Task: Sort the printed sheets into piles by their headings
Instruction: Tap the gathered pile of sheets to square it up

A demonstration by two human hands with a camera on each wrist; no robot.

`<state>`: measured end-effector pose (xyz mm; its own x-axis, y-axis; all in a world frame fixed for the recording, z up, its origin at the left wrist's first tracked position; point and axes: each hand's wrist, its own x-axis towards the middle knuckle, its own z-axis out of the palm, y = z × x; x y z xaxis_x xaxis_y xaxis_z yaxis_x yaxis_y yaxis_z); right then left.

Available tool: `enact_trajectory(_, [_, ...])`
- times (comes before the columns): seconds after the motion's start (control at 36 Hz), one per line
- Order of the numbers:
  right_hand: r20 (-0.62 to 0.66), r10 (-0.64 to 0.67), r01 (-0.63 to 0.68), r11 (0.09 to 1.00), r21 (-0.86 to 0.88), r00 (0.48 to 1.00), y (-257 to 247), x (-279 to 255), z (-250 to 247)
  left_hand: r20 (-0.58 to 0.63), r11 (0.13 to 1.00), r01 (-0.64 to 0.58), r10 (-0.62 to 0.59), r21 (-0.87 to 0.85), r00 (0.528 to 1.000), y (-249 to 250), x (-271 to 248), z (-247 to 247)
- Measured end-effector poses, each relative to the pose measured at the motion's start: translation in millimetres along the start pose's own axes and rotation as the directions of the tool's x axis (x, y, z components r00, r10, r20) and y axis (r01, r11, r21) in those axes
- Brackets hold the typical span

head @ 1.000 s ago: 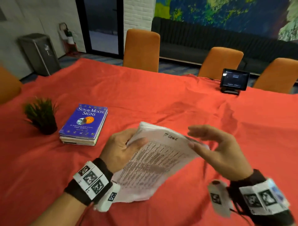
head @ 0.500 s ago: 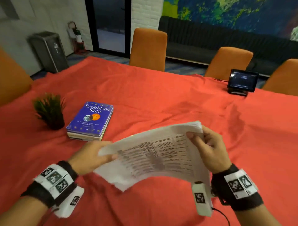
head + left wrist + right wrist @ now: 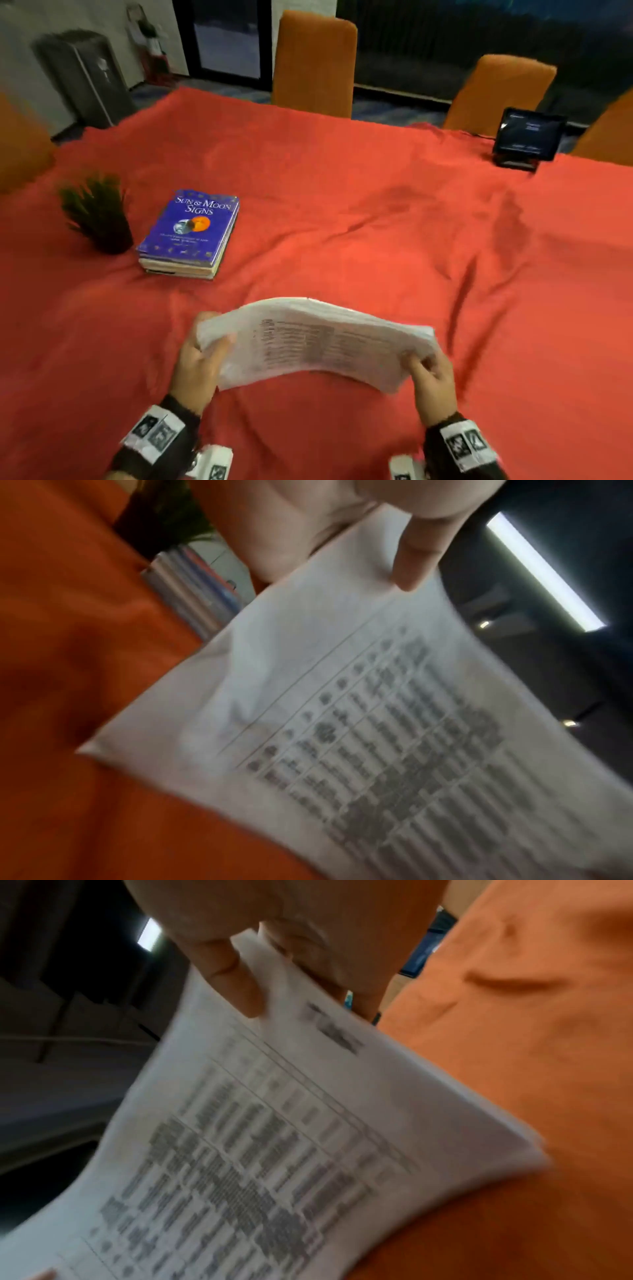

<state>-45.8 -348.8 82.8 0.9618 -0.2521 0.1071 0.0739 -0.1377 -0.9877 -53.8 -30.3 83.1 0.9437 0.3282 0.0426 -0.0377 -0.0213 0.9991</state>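
Note:
A thick stack of printed sheets (image 3: 315, 339) arches above the red tablecloth (image 3: 376, 222) near the front edge, its top page covered in blurred table text. My left hand (image 3: 202, 356) grips the stack's left end, thumb on top (image 3: 416, 561) and fingers underneath. My right hand (image 3: 433, 370) pinches the right end, thumb (image 3: 236, 988) over the corner. In both wrist views the stack of printed sheets (image 3: 394, 737) (image 3: 274, 1137) fills most of the picture. The heading is too blurred to read.
A blue book on a small stack of books (image 3: 190, 233) lies at the left, beside a small potted plant (image 3: 99, 212). A tablet on a stand (image 3: 527, 137) sits at the far right edge. Orange chairs (image 3: 313, 61) line the far side.
The stack has turned from tilted to level and dropped closer to the table. My right hand went from open beside the sheets to gripping their right end. The head view tilted down.

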Motion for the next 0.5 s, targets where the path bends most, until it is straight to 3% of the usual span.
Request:
enact_trajectory(0.14, [-0.028,0.112,-0.112,0.994,-0.016,0.993,14,2,7,-0.116,0.989,0.149,-0.15,-0.012,0.982,-20,-2,4])
enact_trajectory(0.31, [-0.08,0.138,-0.134,0.99,0.054,0.987,4,11,11,-0.216,0.979,0.193,-0.202,-0.062,0.955,-11,4,18])
enact_trajectory(0.42, [-0.067,0.062,-0.057,0.996,0.075,0.996,-13,8,3,-0.194,0.988,0.12,-0.137,-0.095,0.971,-2,4,12])
enact_trajectory(0.5, [-0.056,0.085,-0.085,0.996,0.008,0.995,-1,4,-2,-0.174,0.981,0.178,-0.188,-0.072,0.967,-11,0,8])
